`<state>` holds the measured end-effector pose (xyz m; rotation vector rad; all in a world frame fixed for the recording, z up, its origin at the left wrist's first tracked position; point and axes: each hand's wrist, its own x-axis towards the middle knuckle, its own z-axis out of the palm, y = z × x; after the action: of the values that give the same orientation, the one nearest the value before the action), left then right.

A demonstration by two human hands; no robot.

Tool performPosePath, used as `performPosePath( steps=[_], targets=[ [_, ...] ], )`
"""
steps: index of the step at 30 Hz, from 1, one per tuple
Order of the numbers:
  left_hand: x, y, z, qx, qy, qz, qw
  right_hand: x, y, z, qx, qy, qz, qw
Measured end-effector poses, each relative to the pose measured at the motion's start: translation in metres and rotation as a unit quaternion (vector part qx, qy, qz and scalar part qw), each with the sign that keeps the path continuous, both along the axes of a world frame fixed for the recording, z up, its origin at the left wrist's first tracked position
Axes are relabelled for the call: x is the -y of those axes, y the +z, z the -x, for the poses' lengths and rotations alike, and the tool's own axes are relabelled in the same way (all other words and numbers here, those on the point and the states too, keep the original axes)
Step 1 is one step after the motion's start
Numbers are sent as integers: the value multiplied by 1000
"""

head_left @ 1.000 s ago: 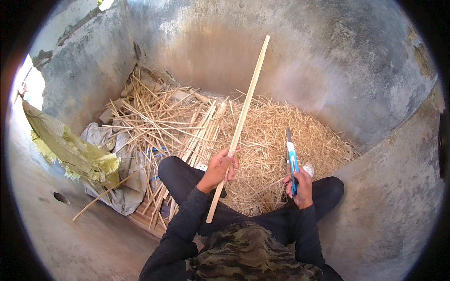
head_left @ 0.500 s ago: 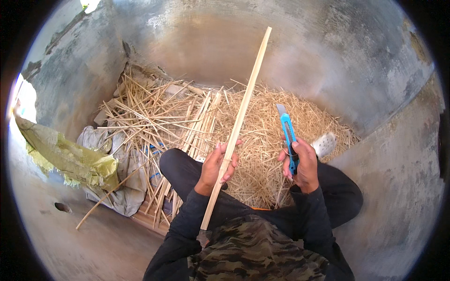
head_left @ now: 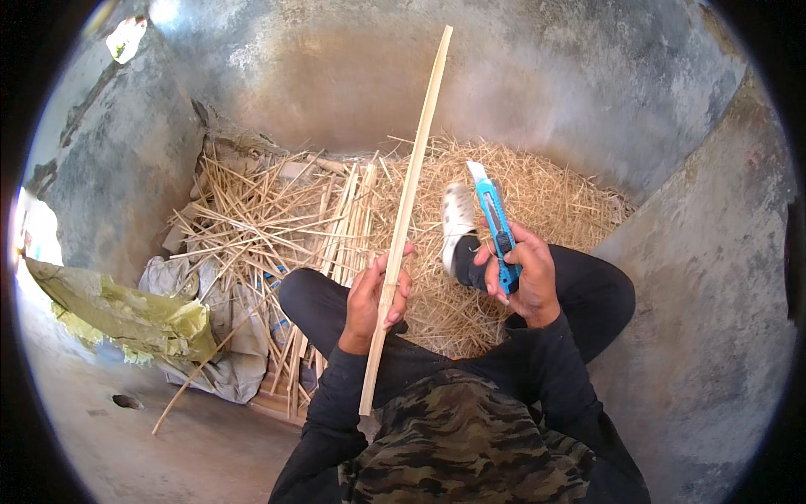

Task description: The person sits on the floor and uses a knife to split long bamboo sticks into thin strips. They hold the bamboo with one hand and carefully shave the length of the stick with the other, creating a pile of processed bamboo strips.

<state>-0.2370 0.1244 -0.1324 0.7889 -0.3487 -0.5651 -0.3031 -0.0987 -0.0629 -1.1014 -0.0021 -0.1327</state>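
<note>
A long, pale bamboo strip [head_left: 413,181] slants upright in front of me, its lower end beside my lap and its top against the far wall. My left hand [head_left: 369,304] is closed round its lower part, near a joint in the strip. In my right hand [head_left: 527,279] is a blue utility knife [head_left: 497,223] with its blade out, pointing up and slightly left. The blade stands apart from the strip. Both hands are above my crossed legs.
Thin shavings [head_left: 537,189] cover the floor ahead. Loose sticks [head_left: 252,206] pile up at the left, beside flat strips [head_left: 348,218]. A grey cloth [head_left: 227,361] and a torn yellowish sack [head_left: 126,307] lie at the left. Concrete walls [head_left: 336,84] surround me.
My right leg has shifted, and its white spotted shoe has moved left, now behind the knife. The strip and knife appear slightly further left and higher; both stay held.
</note>
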Motion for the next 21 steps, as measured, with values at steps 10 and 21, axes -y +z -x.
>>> performPosePath(
  steps=[10,21],
  targets=[
    [-1,18,-2,-2,-19,44,999,11,-17,-13,18,-133,287,948],
    [11,39,-11,38,-14,-71,997,100,51,-36,-15,-67,847,527]
  ],
)
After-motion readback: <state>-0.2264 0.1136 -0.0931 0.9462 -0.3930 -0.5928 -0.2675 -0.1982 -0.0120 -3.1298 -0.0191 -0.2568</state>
